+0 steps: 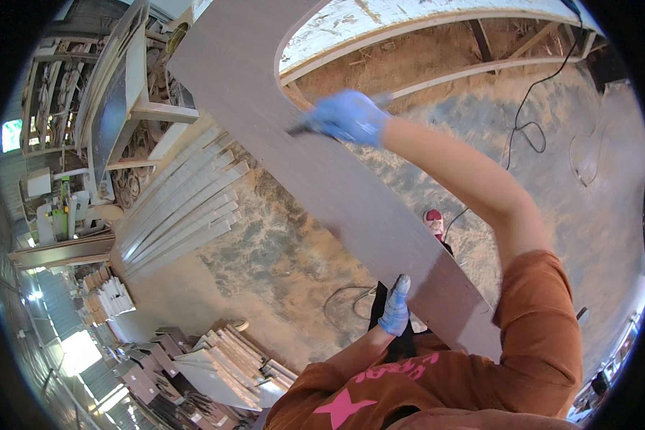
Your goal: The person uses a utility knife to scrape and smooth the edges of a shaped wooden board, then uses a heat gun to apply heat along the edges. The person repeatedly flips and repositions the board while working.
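A long grey-brown board [322,188] with a curved cut-out at its far end slants from my waist up to the top of the view. Near that cut-out my right hand [349,118], in a blue glove and blurred, grips a small dark flat object [299,130] against the board's face. Exactly what this object is cannot be made out. My left hand [397,306], also gloved in blue, holds the board's left edge close to my body. Its thumb lies along that edge, and the other fingers are hidden.
A paint-marked white table [435,12] with a wooden frame stands at the top right. Pale strips [188,209] lie on the dusty floor to the left, near a wooden rack [164,112]. Stacked boards [226,365] sit lower left. A black cable [525,102] hangs down at right.
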`<state>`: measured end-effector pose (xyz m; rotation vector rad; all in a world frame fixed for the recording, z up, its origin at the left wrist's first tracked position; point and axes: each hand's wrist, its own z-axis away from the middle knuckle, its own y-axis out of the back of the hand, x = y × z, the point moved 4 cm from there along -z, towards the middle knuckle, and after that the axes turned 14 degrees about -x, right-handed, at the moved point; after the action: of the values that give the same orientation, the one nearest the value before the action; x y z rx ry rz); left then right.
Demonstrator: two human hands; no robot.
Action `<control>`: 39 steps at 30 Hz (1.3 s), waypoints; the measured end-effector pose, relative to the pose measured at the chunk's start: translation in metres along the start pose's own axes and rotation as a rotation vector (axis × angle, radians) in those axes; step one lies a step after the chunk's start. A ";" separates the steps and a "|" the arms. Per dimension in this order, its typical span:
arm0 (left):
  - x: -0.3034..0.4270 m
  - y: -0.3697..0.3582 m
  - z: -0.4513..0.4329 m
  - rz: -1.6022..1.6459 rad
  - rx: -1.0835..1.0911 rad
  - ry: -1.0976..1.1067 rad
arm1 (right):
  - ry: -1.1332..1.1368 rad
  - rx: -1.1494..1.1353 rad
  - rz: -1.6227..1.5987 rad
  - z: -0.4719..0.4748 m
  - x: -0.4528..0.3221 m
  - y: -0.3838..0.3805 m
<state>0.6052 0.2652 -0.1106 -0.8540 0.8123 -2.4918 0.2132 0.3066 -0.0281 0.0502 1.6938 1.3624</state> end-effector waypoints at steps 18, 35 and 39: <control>-0.044 -0.011 0.014 0.030 -0.020 -0.040 | 0.033 0.112 0.101 -0.031 0.009 0.006; -0.044 -0.013 0.007 0.062 -0.026 -0.010 | 0.023 -0.047 -0.055 0.061 -0.018 -0.013; -0.041 -0.018 0.025 -0.063 -0.007 -0.050 | -0.144 -0.008 -0.064 -0.035 0.002 0.000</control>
<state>0.6486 0.2902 -0.1010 -0.9547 0.7896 -2.5120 0.1881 0.2817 -0.0310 0.0868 1.5571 1.2874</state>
